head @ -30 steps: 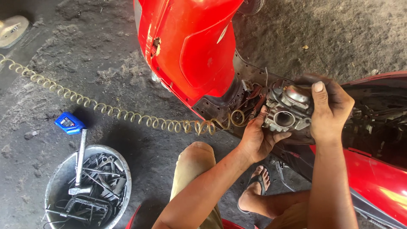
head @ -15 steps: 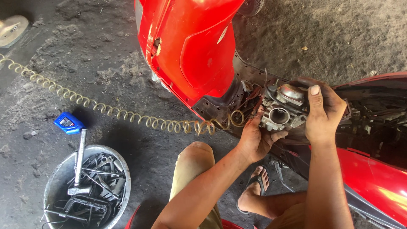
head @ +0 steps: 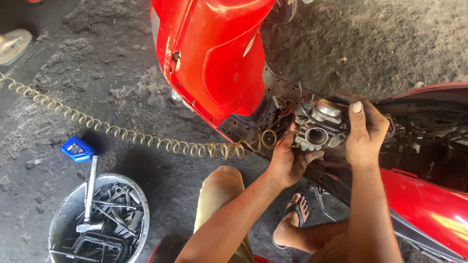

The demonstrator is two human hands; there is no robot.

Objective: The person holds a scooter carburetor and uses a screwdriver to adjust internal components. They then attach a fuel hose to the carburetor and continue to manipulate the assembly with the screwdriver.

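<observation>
Carburettor point(head: 319, 127), bare grey metal, held off the ground at the open middle of the red scooter point(head: 219, 63), just right of the front body panel and above the dark frame cavity. Right hand point(head: 364, 131) wraps its far-right side, fingers closed over the body with the thumb laid up along it. Left hand point(head: 287, 158) comes in from below left, fingers curled against the lower edge near the round throat opening. Thin cables and hoses run close behind the part; cannot tell whether any are attached to it. Risks as judged: a grip by fingertips on an oily casting could slip, and the part would drop into the frame or onto the gritty concrete floor point(head: 390, 44), letting dirt into the open throat. A tug against a hooked cable could kink it. Coiled air hose point(head: 146, 139) lies across the floor right up to the left hand, easy to snag with a wrist. Sandalled foot point(head: 292, 224) sits directly under the work. Bucket of tools point(head: 100, 221) and blue bottle point(head: 77, 149) are well apart, near left.
</observation>
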